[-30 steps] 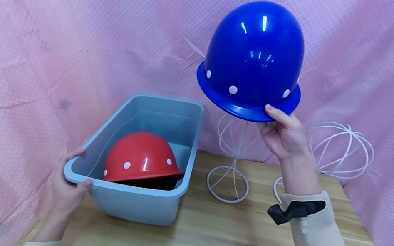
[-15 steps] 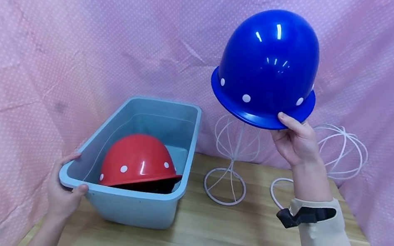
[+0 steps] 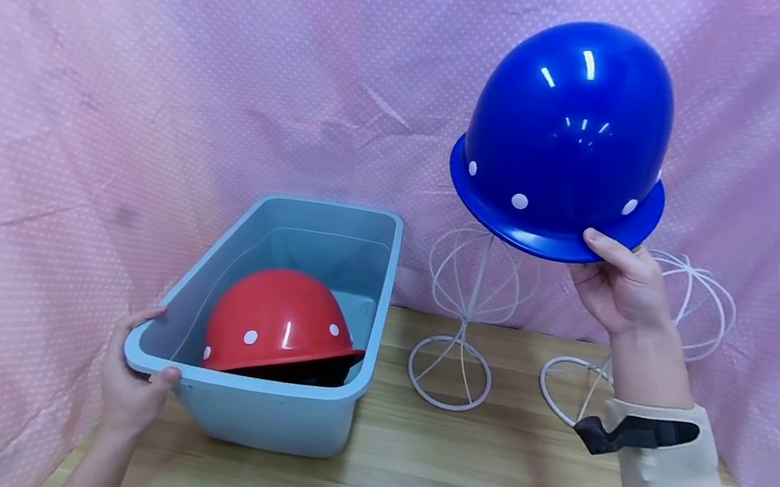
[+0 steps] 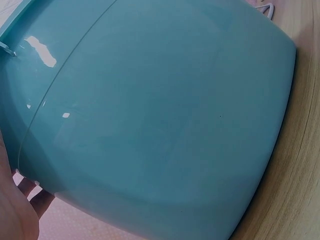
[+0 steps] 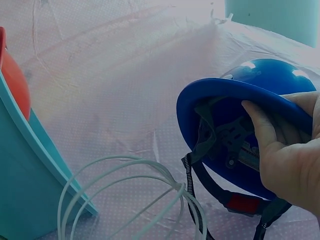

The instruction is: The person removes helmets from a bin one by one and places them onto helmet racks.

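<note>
Held up at the right in the head view is a glossy blue hard hat [image 3: 570, 136] with white dots round its base. My right hand [image 3: 623, 289] pinches its brim, thumb on top and fingers underneath. The right wrist view shows its inner straps and a dangling chin strap [image 5: 215, 187]. At the left, my left hand [image 3: 134, 382] grips the near left corner of a blue-grey plastic bin [image 3: 261, 413]. Inside the bin lies a red hard hat [image 3: 278, 319], tilted, its dark underside partly showing. The left wrist view is mostly filled by the bin's outer wall [image 4: 165, 110].
Two white wire hat stands are on the wooden table [image 3: 431, 482]. The left stand [image 3: 461, 345] is right of the bin, below the blue hat. The right stand [image 3: 708, 296] is partly hidden by my right forearm. Pink dotted cloth [image 3: 238, 47] hangs behind and at both sides.
My right hand has carried the blue hard hat to the right, away from above the left stand and towards the right one. My left hand stays on the bin's corner.
</note>
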Available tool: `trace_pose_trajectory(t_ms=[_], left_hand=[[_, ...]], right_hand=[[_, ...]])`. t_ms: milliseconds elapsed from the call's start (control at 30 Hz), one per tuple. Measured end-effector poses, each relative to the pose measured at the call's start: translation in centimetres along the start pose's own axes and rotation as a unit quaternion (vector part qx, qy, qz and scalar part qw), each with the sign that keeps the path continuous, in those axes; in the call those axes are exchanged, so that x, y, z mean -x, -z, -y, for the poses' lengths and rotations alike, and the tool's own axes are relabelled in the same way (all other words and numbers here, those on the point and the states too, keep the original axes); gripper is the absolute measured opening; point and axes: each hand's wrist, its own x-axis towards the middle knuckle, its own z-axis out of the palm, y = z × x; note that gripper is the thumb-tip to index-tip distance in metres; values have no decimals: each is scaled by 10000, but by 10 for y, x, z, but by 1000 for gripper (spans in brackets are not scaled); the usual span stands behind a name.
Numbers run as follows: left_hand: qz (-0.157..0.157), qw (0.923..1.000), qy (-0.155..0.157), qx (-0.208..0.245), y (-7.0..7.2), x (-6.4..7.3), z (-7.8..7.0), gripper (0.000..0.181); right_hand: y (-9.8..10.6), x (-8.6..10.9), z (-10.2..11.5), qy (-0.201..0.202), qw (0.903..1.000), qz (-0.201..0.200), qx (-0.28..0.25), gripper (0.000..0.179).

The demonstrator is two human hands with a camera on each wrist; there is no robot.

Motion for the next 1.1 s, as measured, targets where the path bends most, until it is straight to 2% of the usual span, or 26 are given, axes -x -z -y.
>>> trace_pose_trajectory(t_ms=[200,300,533,767,1100], left_hand=[[-37,9998,-42,-196,-3,2,0,87],[-44,9998,-123,-145,-7,1,2,87],[3,9998,-194,59,-12,1,4,85],[-3,9997,-211,119,-13,1,3,85],[-32,9998,-180,106,-14,2,4,86]], right_hand=[[5,6,10,26,9997,147,-200,42],[9,13,17,143,9996,157,-181,43],[21,23,33,202,9979,197,-582,45],[29,32,43,299,9973,284,-606,47],[34,43,59,429,9984,288,-226,47]])
